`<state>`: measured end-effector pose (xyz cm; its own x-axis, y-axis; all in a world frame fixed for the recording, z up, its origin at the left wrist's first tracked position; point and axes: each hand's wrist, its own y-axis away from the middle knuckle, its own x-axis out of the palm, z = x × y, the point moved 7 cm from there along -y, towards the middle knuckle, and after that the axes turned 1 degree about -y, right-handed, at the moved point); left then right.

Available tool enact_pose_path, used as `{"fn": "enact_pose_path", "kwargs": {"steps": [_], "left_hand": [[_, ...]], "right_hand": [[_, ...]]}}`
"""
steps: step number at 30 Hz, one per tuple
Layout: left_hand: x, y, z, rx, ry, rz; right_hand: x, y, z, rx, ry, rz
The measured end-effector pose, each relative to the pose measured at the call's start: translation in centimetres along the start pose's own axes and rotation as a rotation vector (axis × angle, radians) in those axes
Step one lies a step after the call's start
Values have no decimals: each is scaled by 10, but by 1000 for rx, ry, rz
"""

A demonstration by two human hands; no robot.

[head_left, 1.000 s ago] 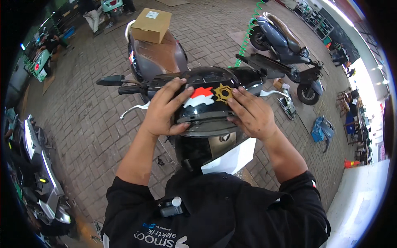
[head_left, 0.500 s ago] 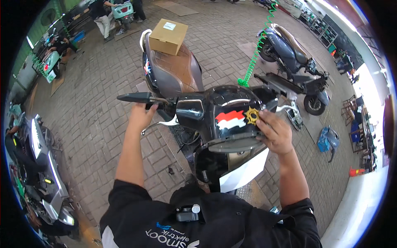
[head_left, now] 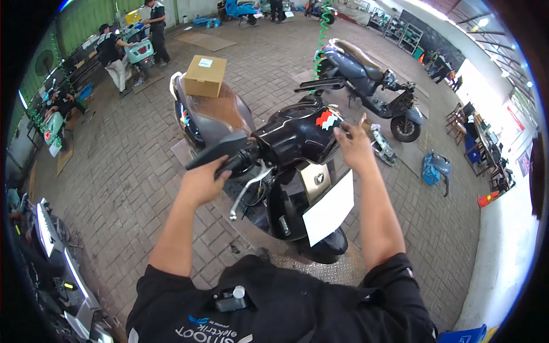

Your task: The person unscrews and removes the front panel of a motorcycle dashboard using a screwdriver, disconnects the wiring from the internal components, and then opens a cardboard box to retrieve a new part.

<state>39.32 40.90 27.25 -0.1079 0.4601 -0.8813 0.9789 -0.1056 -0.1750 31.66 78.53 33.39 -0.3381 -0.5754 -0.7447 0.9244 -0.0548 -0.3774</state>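
1. The black scooter stands on the paved floor, just before the person, its long axis slanting from the seat, far and to the left, to the front fender, near and to the right.
2. Its nose thus points back toward the person. The handlebar cover lies crosswise, its long axis climbing from the near left end to the far right, its red-and-white decal by the right end.
3. The left hand is at the handlebar grip, below the dark mirror; thumb and one finger curl about it, the others hidden.
4. The right hand has bent fingertips at the cover's right edge, beside the decal; whether they pinch it I cannot tell.
5. A silver brake lever slopes down toward the person from the grip. A white sheet hangs at the scooter's front, beside a gold panel.
6. A cardboard box sits at the rear end of the brown seat.
7. The floor is grey brick paving, with textured metal plate below the fender.
8. Beyond the right hand stands a blue-grey scooter; toward the floor's far left edge, two people stand beside a pale green scooter, near a green wall.
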Motion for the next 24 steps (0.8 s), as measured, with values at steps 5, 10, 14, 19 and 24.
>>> {"fn": "enact_pose_path", "kwargs": {"steps": [5, 10, 14, 19, 24], "left_hand": [[-1, 13, -45, 69, -54, 175], [-3, 12, -40, 315, 133, 215], [-9, 18, 18, 556, 508, 426], [4, 33, 233, 249, 555, 639], [8, 26, 323, -60, 512, 1061]], "right_hand": [[13, -17, 4, 257, 5, 33], [19, -59, -16, 348, 326, 45], [10, -89, -34, 387, 593, 189], [22, -93, 24, 571, 809, 199], [31, -85, -39, 691, 926, 382]]}}
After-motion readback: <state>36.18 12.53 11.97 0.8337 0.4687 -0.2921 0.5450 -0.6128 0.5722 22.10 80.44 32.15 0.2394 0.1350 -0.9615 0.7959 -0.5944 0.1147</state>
